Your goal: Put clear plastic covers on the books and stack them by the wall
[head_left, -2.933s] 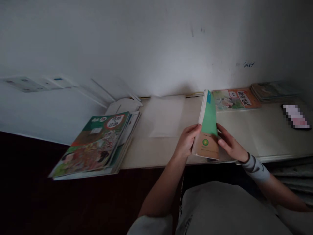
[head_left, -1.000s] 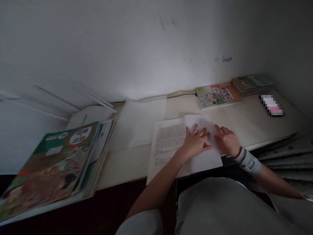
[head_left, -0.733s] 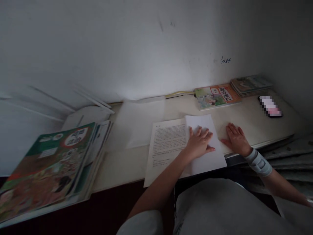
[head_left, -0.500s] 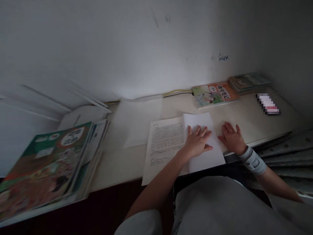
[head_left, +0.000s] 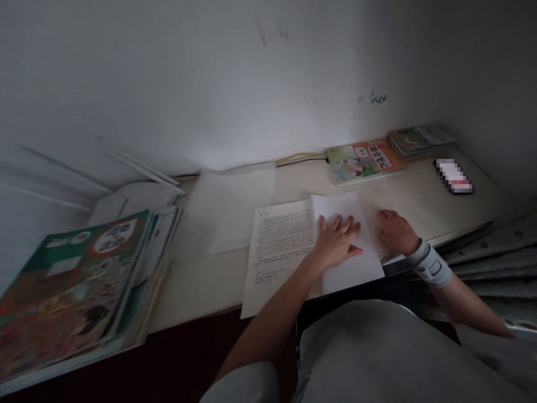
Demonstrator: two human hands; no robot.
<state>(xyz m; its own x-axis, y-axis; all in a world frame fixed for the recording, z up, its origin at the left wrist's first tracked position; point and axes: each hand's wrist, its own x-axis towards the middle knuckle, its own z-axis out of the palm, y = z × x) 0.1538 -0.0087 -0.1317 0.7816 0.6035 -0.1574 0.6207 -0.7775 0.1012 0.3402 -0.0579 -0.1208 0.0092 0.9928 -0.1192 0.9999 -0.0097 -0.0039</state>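
Observation:
A printed sheet of paper (head_left: 279, 240) lies at the desk's front edge, its lower left corner reaching past it. A blank white panel of paper (head_left: 352, 274) covers its right side; whether it is a folded flap or a separate sheet I cannot tell. My left hand (head_left: 338, 242) rests flat on this panel, fingers spread. Just off the panel's right edge, my right hand (head_left: 396, 232) is on the desk with its fingers curled in and nothing seen in them. A grey wrist band (head_left: 432, 266) wraps my right wrist.
Stacked books (head_left: 79, 280) stand at the left of the desk (head_left: 197, 285). A translucent sheet (head_left: 237, 210) lies near the wall. At the back are an orange-and-green book (head_left: 364, 162), a small pile of books (head_left: 422, 140) and a phone (head_left: 453, 176). Patterned fabric (head_left: 490, 252) hangs at right.
My right hand has gone from lying with fingers stretched out to having them curled in. My left hand stays on the white paper. The whole view has shifted slightly.

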